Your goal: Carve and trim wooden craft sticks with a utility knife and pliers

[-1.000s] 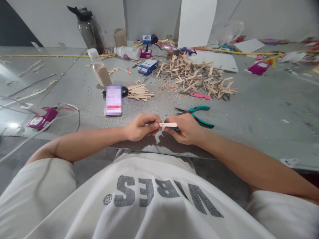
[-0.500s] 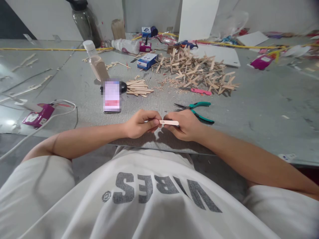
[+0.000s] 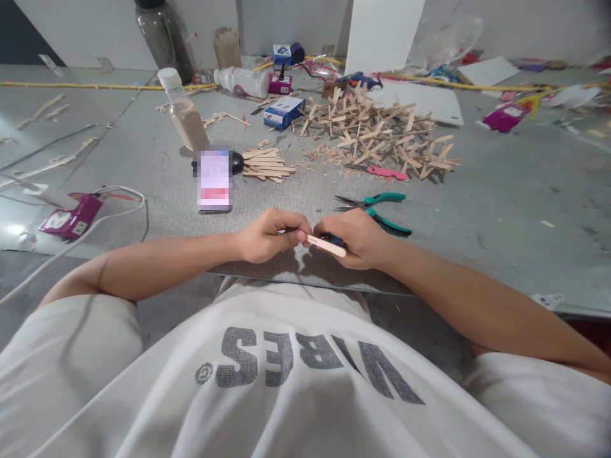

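My left hand (image 3: 274, 236) pinches one end of a pale wooden craft stick (image 3: 329, 246) between thumb and fingers. The stick carries a small dark mark near that end, and its rounded free end points right and slightly down. My right hand (image 3: 356, 238) is closed close beside it, over the near table edge. A bit of something blue and dark shows inside the right fist; most of it is hidden. Just beyond that hand lie green-handled pliers (image 3: 389, 213) with their jaws to the left. Farther off, a fan of craft sticks (image 3: 267, 164) rests by the phone (image 3: 214, 181).
A heap of crossed craft sticks (image 3: 377, 127) covers the back middle, with a pink-handled knife (image 3: 387, 173) before it. A bottle of brown liquid (image 3: 186, 117), a blue box (image 3: 284, 113) and a white cable (image 3: 95, 219) with a purple block (image 3: 71, 216) stand or lie leftward.
The craft stick has tipped, its free end swinging down toward me. More of the blue item in my right hand shows. Both hands stay nearly in place.
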Demonstrator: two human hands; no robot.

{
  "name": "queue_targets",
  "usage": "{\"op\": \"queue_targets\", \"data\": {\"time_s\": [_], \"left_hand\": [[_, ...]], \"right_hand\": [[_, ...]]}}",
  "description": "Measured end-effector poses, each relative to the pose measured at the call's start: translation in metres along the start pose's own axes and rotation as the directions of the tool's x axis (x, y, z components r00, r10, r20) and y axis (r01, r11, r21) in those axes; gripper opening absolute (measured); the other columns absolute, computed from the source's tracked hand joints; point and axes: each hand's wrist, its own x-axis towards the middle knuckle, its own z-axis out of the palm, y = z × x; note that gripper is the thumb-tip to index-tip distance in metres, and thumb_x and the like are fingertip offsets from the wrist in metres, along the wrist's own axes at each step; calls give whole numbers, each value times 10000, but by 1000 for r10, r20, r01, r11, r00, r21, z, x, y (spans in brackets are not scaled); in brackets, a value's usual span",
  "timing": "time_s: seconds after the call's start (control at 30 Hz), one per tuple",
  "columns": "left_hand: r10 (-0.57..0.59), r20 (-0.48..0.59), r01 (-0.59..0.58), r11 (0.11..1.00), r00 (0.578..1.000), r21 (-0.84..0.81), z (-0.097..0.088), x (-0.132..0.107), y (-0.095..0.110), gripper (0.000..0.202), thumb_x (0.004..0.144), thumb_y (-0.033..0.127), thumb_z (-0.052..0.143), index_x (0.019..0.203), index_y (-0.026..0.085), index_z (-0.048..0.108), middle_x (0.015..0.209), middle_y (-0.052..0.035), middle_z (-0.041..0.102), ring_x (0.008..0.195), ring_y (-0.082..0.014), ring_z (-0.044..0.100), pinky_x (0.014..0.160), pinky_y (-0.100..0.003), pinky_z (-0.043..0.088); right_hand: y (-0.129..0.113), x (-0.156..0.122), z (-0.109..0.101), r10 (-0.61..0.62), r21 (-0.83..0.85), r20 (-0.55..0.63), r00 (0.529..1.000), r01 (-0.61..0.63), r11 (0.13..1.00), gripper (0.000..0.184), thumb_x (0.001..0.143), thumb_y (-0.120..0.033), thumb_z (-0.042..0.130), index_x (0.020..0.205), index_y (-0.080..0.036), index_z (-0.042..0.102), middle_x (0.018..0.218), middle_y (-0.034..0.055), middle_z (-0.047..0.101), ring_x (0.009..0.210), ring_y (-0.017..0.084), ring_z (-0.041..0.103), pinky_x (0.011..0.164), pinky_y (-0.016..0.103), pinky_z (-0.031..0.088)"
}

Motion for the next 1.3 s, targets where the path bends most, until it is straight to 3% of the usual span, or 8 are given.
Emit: {"op": "queue_targets", "data": {"time_s": [0.13,0.3,0.53,0.8,1.07,1.3], "left_hand": [[26,31,-27,999,999,42,2,0,4,602,1101,730,788,847,192,699,609,35,561,562,-111,495,574,-262,389],[-53,-21,52,998,998,-24,9,-4,4,467,1123,573,752,853,211,636,603,48,550,506,-96,470,544,-245,372],[-86,-38,84,995,996,-51,15,-7,7,467,1109,578,770,856,198,670,607,47,551,510,-92,479,547,-245,370],[-102,-15,99,987,995,-129,17,-6,7,614,1082,741,825,855,190,679,582,44,561,503,-95,487,543,-242,380],[-75,1,75,993,997,-93,15,-5,7,565,1099,681,830,868,176,721,602,30,589,516,-99,516,558,-242,408],[-110,-17,109,992,994,-71,18,-7,12,332,1090,410,756,851,189,687,570,48,584,513,-91,509,578,-226,409]], "right_hand": [[-4,2,-5,-24,75,94,995,17,997,298,1248,-428,514,1083,-233,669,712,-9,654,593,164,521,647,312,338],[-4,3,-6,-4,67,67,998,-1,998,247,1213,-366,501,1066,-234,648,719,-6,655,607,167,535,646,305,338],[2,0,-2,-19,120,106,994,7,993,201,1198,-356,512,1087,-247,640,753,6,693,629,174,584,669,309,364],[-3,5,-5,-57,150,96,994,42,988,187,1182,-314,515,1043,-253,623,726,-12,642,623,164,563,658,301,366],[1,5,-5,-167,173,21,986,161,972,247,1255,-359,510,1092,-243,653,768,-20,693,640,145,623,658,282,403],[2,5,-3,-147,118,78,986,138,983,332,1263,-404,447,1038,-246,633,744,-11,625,641,158,564,652,314,347]]}}
